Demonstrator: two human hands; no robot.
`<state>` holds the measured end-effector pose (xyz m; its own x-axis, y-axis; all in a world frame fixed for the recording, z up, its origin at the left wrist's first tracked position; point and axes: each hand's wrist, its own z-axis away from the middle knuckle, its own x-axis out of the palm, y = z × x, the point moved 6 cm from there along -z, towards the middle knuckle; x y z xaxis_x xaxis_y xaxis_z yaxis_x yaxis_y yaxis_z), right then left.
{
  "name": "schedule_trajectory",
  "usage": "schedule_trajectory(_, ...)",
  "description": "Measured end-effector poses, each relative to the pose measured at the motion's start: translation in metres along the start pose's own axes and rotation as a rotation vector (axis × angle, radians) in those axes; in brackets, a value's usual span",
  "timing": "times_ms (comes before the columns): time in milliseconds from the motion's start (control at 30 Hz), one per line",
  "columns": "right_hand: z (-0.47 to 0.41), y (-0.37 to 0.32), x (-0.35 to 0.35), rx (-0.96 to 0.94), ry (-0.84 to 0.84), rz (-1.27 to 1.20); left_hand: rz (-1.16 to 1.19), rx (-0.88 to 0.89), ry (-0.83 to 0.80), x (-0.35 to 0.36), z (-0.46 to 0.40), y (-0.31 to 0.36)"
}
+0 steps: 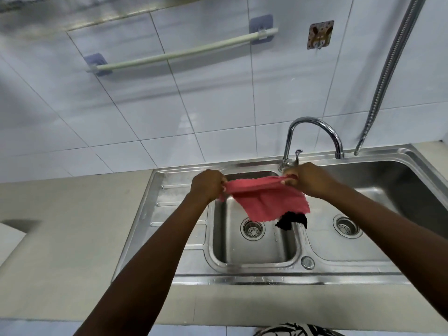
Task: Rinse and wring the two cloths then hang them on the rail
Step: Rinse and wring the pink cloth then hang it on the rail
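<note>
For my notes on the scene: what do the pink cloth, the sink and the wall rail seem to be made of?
Pink cloth: soft textured fabric, maybe microfibre; it drapes, with zigzag edges. Sink: likely stainless steel, brushed and reflective. Rail: pale matte tube, probably plastic, though coated metal is possible.

Home kitchen, wash-up corner. Stainless double sink [300,270] set into a pale stone-look bench [60,229], ribbed drainboard [169,204] on its left side. Two basins, each with a perforated strainer drain [252,229]. Chrome gooseneck tap [315,132] mounted at the back between the basins. Wall behind faced in glossy white tiles [145,112] with thin dark grout lines. Pale rail [181,53] stuck to the tiles on blue adhesive pads. Small decorated adhesive hook [320,34] beside it. Corrugated metal hose [388,69] runs down the wall at right. Domestic scale throughout.
</note>
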<state>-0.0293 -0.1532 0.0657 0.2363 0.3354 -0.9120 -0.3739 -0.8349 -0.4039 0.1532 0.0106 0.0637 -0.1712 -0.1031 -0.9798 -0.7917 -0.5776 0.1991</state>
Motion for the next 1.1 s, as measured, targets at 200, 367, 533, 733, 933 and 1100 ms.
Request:
schedule_trajectory(200, -0.001, 0.004, 0.005, 0.037, -0.088, 0.016, 0.082, -0.059, 0.094, 0.005, 0.011, -0.007)
schedule_trajectory(367, -0.007, 0.001, 0.005, 0.049, -0.099, 0.043, 0.012, -0.072, 0.134, 0.005, 0.013, -0.016)
schedule_trajectory(533, -0.027, -0.01, -0.006, 0.056, -0.056, 0.058, -0.003, -0.183, 0.137, -0.013, 0.01, -0.04)
schedule_trajectory(733, -0.085, -0.056, -0.068, -0.013, 0.075, -0.025, 0.496, -0.247, 0.172, -0.096, -0.018, -0.079)
schedule_trajectory(933, -0.163, -0.109, -0.17, -0.007, 0.21, -0.582, 1.356, -0.184, 0.373, -0.214, -0.07, -0.103)
schedule_trajectory(1100, -0.241, -0.139, -0.235, -0.059, 0.471, -0.667, 1.032, 0.073, 0.569, -0.3, -0.139, -0.113)
